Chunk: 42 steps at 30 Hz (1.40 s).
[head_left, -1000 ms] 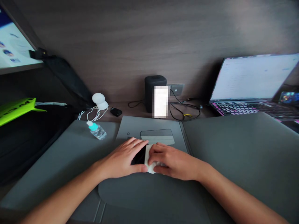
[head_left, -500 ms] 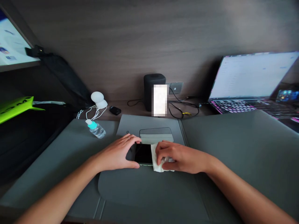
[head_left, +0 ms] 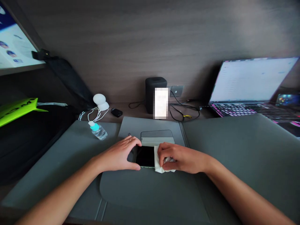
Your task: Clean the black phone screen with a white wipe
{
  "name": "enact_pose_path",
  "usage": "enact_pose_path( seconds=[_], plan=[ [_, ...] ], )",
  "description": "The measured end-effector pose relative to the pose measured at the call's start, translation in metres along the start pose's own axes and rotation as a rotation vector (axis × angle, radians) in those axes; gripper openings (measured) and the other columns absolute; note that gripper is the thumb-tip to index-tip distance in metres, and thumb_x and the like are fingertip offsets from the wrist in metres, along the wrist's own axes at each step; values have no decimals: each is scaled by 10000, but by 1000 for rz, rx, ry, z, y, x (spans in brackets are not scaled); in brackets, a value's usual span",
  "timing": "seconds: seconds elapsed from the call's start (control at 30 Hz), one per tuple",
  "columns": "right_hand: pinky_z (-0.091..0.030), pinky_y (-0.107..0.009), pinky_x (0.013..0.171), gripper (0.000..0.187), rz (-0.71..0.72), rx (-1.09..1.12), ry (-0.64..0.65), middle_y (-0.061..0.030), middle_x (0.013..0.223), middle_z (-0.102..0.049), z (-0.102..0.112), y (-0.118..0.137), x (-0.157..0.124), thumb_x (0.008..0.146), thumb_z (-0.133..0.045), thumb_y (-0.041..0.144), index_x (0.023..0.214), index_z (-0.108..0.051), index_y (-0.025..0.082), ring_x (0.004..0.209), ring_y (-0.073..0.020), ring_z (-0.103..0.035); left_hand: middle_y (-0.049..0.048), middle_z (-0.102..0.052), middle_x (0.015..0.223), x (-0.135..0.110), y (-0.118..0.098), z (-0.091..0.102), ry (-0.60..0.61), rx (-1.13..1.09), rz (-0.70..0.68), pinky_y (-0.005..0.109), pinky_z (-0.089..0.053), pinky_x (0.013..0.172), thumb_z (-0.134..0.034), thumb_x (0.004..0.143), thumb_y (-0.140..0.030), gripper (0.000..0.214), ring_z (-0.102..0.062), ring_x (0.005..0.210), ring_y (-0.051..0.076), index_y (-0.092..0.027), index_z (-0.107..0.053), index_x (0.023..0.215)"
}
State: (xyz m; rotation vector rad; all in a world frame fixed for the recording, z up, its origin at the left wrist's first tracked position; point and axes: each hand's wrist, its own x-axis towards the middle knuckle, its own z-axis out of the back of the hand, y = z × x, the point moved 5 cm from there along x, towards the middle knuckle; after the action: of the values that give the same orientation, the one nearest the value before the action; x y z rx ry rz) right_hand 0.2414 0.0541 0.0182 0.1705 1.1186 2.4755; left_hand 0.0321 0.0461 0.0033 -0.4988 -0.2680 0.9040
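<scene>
While the smartphone (head_left: pixel 145 157) lies flat, dark screen upward, on the gray mat (head_left: pixel 236 143) between the two hands, the left hand (head_left: pixel 116 155) is curved in a C around its left end, thumb along the near edge and fingers at the far edge, gripping it across its width. One finger of that hand bears a ring (head_left: pixel 130 140). The right hand (head_left: pixel 181 158) is bunched narrow, with a crumpled white tissue (head_left: pixel 157 160) pinched under its curled fingers; the tissue covers the right end of the phone, so that end cannot be inspected. Just beyond the phone, a clear rectangular sheet (head_left: pixel 157 135) with a dark outline rests on the mat. To the left stands a small spray bottle (head_left: pixel 100 132) with a turquoise collar, well apart from both hands. Along the strip of wooden counter (head_left: pixel 133 113) behind the mat are a round-headed white device (head_left: pixel 99 99), a small black fob (head_left: pixel 117 112) and a black speaker (head_left: pixel 149 97), the last partly masked by a pixelated patch. An open laptop (head_left: pixel 248 81) with a lit screen stands at the far right.
</scene>
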Motion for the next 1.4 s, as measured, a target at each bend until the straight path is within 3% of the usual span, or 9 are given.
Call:
enact_pose_path(
  seconds=[0.17, 0.33, 0.5, 0.63, 0.8, 0.97, 1.1, 1.2, 1.4],
  plan=[
    [-477, -259, 795, 58, -7, -8, 21, -46, 923, -615, 0, -1, 1, 897, -640, 153, 880, -696, 149, 921, -149, -573, 37, -555, 1199, 1, 2, -1, 11, -3, 8, 385, -459, 926, -785, 721, -327, 511, -527, 1122, 270, -274, -500, 1142],
    [-460, -282, 834, 69, 21, -43, -48, -42, 887, -626, 0, -2, 5, 897, -625, 117, 872, -683, 145, 942, -161, -561, 41, -556, 1197, 2, 1, -1, 20, 0, 10, 388, -458, 919, -780, 729, -327, 504, -522, 1113, 269, -266, -498, 1142],
    [-457, -268, 805, 66, 5, -7, 6, -34, 889, -611, 0, -4, 2, 905, -630, 146, 861, -678, 151, 909, -150, -570, 33, -553, 1194, 2, 0, -1, 23, 6, 11, 377, -451, 913, -779, 733, -332, 495, -516, 1114, 268, -267, -498, 1134],
    [-447, -291, 829, 93, 29, -48, -67, -46, 886, -612, 2, -3, 5, 918, -595, 130, 860, -664, 150, 927, -167, -553, 26, -552, 1183, 2, -1, -2, 21, 0, 10, 368, -452, 904, -794, 721, -320, 501, -520, 1106, 266, -269, -495, 1119],
    [-451, -275, 814, 65, 5, -10, 17, -41, 898, -609, -1, -4, 2, 904, -626, 147, 874, -683, 157, 915, -160, -565, 28, -547, 1196, 2, -1, -2, 18, -1, 5, 378, -450, 916, -791, 728, -320, 505, -515, 1117, 269, -279, -492, 1132],
    [-453, -269, 790, 92, -27, -19, -24, -49, 912, -593, 6, -5, -4, 912, -607, 160, 847, -672, 153, 918, -164, -563, 26, -546, 1205, 1, 0, -3, 18, -6, -2, 380, -445, 931, -787, 737, -328, 498, -510, 1129, 269, -277, -491, 1134],
    [-453, -257, 784, 82, -50, 18, 65, -46, 910, -597, 2, -4, -7, 903, -619, 163, 844, -675, 151, 922, -160, -564, 25, -544, 1215, 1, 2, -3, 18, 1, 2, 380, -445, 934, -789, 738, -334, 512, -512, 1139, 271, -280, -490, 1149],
    [-452, -259, 764, 92, -98, -1, 41, -46, 916, -592, 5, -6, -9, 906, -609, 158, 835, -667, 145, 879, -152, -568, 27, -544, 1218, 1, 2, -3, 21, 0, -6, 383, -441, 944, -794, 735, -334, 511, -512, 1142, 272, -279, -491, 1144],
    [-449, -257, 794, 97, -58, -5, 76, -39, 891, -608, 2, 1, -8, 896, -613, 122, 828, -677, 149, 922, -156, -568, 27, -544, 1217, 1, 2, -4, 29, 2, 12, 384, -452, 928, -787, 744, -336, 499, -511, 1136, 269, -280, -488, 1140]
  ],
)
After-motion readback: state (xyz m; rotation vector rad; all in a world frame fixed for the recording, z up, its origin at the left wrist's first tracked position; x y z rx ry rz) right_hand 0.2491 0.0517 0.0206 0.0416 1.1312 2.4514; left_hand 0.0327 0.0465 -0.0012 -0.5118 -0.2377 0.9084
